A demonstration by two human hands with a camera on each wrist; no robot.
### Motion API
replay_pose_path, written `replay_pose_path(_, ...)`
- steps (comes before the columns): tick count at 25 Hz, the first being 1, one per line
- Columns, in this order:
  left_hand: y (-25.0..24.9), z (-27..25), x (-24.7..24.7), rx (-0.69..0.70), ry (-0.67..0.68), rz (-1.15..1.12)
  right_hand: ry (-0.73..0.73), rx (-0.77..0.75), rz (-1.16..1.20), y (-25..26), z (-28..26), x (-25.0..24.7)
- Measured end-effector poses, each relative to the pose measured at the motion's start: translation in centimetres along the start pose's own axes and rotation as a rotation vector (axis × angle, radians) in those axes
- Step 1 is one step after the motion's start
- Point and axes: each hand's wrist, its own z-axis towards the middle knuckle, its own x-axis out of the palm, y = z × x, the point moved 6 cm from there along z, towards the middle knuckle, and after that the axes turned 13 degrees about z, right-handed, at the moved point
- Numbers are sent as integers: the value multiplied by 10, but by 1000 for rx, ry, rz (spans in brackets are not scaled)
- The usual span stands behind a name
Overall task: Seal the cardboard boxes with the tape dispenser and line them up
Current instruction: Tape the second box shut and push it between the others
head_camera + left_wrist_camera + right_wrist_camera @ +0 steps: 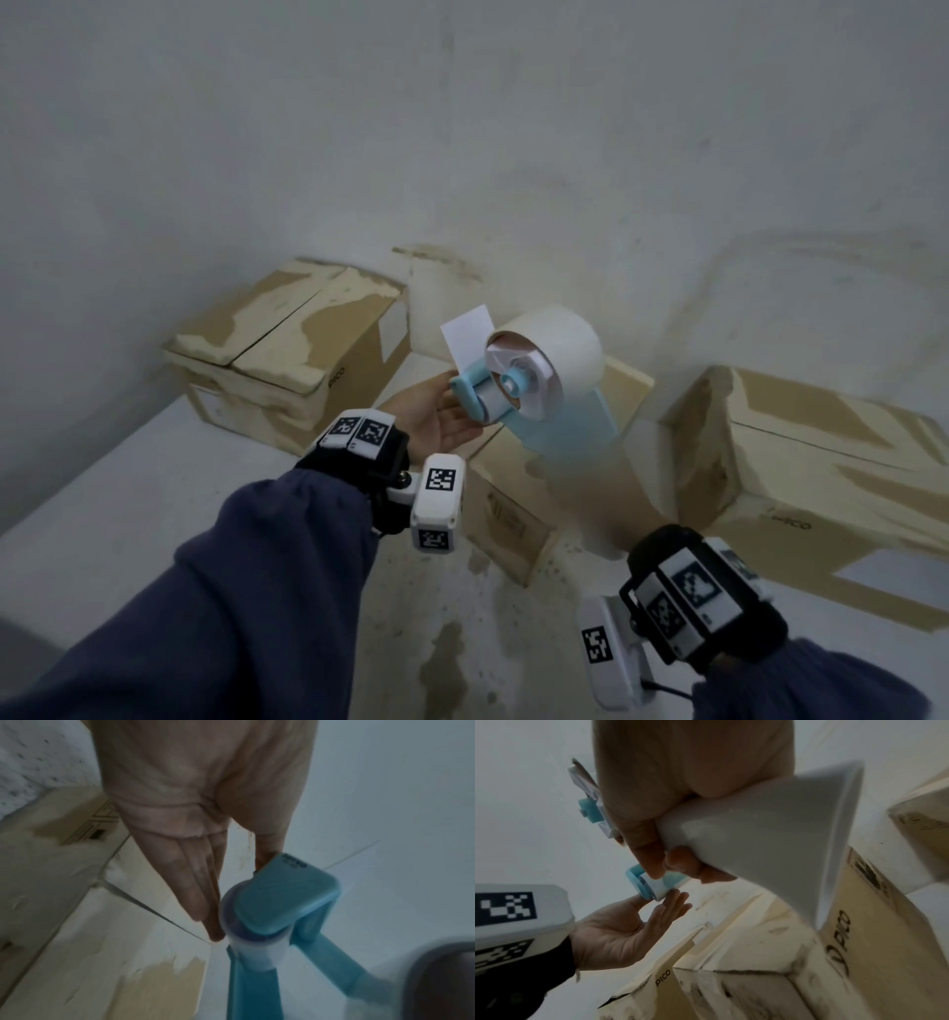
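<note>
My right hand (590,493), blurred in the head view, grips the handle of a light blue tape dispenser (534,380) with a white tape roll (565,334), held in the air above the middle cardboard box (508,519). A white tab (464,334) sticks up at its front. My left hand (441,419) lies palm up under the front end. Its straight fingers (203,902) touch the roller (257,953), and its thumb sits behind the blue guard (287,894). The right wrist view shows the right hand (659,801) curled round the dispenser (652,884), with the left hand (618,931) below it.
Three worn cardboard boxes stand on a white table (128,514) by a grey wall: one at the back left (287,349) with closed flaps, the middle one under the dispenser, and one at the right (801,462). Stains mark the tabletop near me.
</note>
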Motion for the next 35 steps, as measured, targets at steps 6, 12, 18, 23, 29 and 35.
replay_pose_path(6,2,12,-42,90,-240,-44,36,-49,-70,-14,6,24)
replay_pose_path(12,-36,16,-82,290,-403,179,67,-17,-17,-18,4,19)
replay_pose_path(18,-22,27,-133,307,-528,248,71,12,-67,-49,-2,-6)
replay_pose_path(23,-1,47,-136,259,-570,211,58,-3,-105,-68,1,-8)
replay_pose_path(29,9,68,-136,162,-478,232,39,-68,-115,-66,1,-8)
replay_pose_path(35,31,63,-107,-227,-155,259,60,-134,-124,-65,1,-7)
